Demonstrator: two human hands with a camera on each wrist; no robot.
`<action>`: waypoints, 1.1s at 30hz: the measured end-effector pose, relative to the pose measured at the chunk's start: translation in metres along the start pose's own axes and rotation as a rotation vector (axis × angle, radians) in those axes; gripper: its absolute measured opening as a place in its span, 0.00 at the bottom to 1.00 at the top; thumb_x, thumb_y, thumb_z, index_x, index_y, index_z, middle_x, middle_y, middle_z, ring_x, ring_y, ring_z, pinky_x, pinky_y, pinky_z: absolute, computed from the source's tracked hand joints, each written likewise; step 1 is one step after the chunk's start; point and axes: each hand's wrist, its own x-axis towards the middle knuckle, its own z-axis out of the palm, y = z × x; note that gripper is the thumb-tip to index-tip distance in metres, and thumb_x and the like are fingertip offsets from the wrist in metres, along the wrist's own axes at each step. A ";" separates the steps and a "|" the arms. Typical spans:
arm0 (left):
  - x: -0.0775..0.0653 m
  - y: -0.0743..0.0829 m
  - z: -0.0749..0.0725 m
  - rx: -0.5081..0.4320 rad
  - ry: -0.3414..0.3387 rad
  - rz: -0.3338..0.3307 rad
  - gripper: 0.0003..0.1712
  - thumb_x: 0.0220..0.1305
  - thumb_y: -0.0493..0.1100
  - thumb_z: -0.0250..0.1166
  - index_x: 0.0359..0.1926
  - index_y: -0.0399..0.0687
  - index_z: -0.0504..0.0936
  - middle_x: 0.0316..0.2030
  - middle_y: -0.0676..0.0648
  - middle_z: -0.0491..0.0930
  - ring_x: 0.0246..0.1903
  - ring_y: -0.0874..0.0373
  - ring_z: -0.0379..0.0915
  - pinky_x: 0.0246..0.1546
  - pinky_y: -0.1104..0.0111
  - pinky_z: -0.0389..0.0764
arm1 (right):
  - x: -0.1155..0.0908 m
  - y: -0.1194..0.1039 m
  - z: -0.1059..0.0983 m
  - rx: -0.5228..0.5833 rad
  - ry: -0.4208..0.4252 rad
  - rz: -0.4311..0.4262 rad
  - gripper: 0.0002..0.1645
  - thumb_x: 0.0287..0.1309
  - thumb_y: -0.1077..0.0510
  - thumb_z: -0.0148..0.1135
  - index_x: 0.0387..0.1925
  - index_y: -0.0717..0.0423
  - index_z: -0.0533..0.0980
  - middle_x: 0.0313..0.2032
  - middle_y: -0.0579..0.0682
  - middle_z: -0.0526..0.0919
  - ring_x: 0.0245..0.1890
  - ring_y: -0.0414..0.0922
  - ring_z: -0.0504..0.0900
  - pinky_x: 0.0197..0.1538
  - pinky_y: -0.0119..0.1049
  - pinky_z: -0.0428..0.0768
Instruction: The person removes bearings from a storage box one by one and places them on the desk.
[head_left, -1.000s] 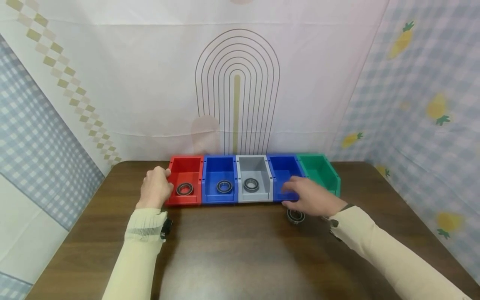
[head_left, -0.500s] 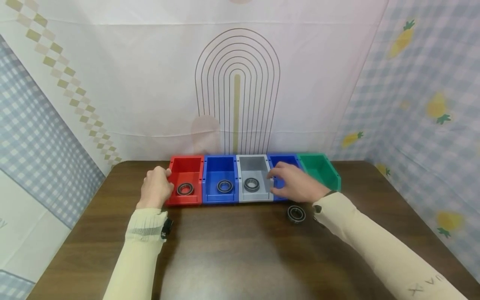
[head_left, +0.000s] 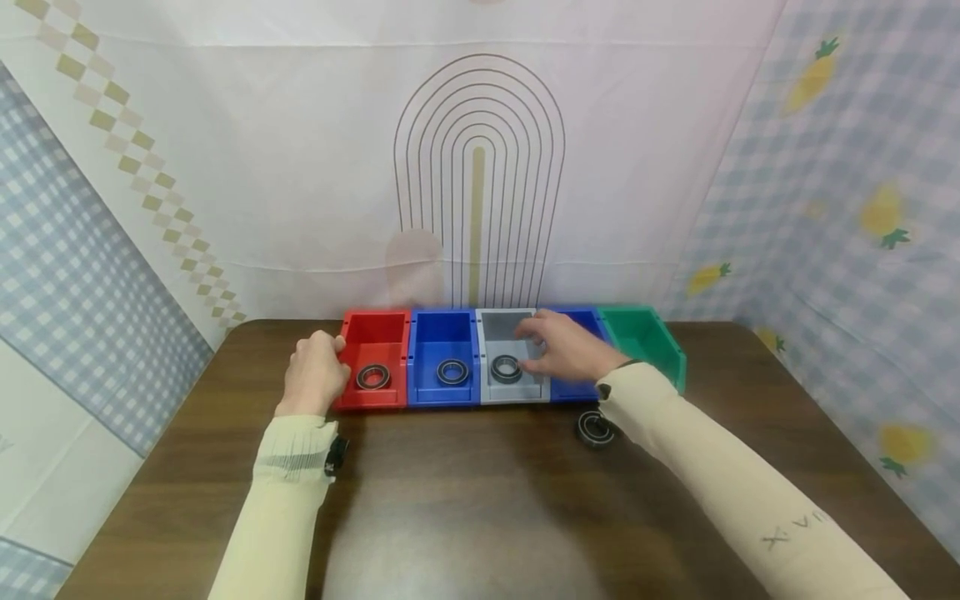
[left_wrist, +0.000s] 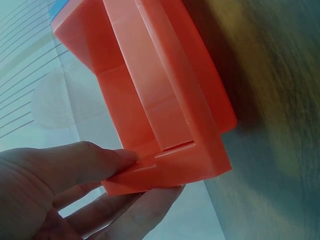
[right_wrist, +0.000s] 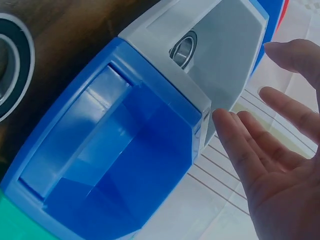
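My left hand (head_left: 313, 373) grips the left wall of the red bin (left_wrist: 165, 85), thumb inside and fingers outside. My right hand (head_left: 567, 346) hovers over the grey bin (head_left: 493, 327) and the right blue bin (right_wrist: 125, 165), its fingers spread and relaxed with nothing between them. A ball bearing (head_left: 372, 377) lies in the red bin, another bearing (head_left: 452, 372) in the left blue bin (head_left: 442, 325), and a third bearing (head_left: 506, 369) in the grey one. On the table, just left of my right forearm, lies one more bearing (head_left: 596, 429).
The bins stand side by side in a row near the back of the wooden table (head_left: 450, 500). A green bin (head_left: 643, 333) ends the row at the right. Behind them hangs a patterned cloth (head_left: 322, 167).
My right hand has moved left and away from me, from above the table bearing to over the grey bin. My left hand stays on the red bin.
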 end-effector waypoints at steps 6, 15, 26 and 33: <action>0.000 0.000 -0.001 -0.009 -0.008 -0.009 0.28 0.60 0.33 0.60 0.63 0.35 0.72 0.62 0.35 0.71 0.49 0.38 0.75 0.49 0.48 0.77 | 0.011 -0.004 0.006 0.000 -0.002 0.001 0.27 0.51 0.47 0.70 0.53 0.48 0.78 0.52 0.51 0.77 0.49 0.48 0.78 0.49 0.42 0.80; -0.001 -0.001 -0.001 -0.002 0.011 -0.003 0.26 0.60 0.33 0.60 0.61 0.36 0.74 0.61 0.35 0.73 0.47 0.39 0.75 0.47 0.49 0.78 | 0.026 -0.019 0.021 -0.084 -0.082 0.089 0.30 0.52 0.48 0.69 0.57 0.47 0.75 0.58 0.54 0.72 0.52 0.50 0.77 0.55 0.47 0.78; -0.001 0.001 0.000 -0.010 0.002 -0.011 0.27 0.60 0.33 0.61 0.62 0.36 0.73 0.61 0.35 0.73 0.45 0.41 0.75 0.47 0.49 0.78 | 0.032 -0.027 0.036 -0.123 -0.101 0.115 0.29 0.52 0.51 0.69 0.57 0.50 0.76 0.56 0.57 0.74 0.51 0.50 0.76 0.56 0.48 0.77; -0.002 0.001 0.000 -0.010 0.004 -0.006 0.27 0.60 0.33 0.60 0.62 0.36 0.74 0.61 0.35 0.73 0.45 0.41 0.75 0.45 0.50 0.78 | 0.040 -0.031 0.045 -0.133 -0.100 0.226 0.33 0.50 0.52 0.69 0.60 0.51 0.74 0.56 0.56 0.74 0.54 0.51 0.75 0.57 0.49 0.77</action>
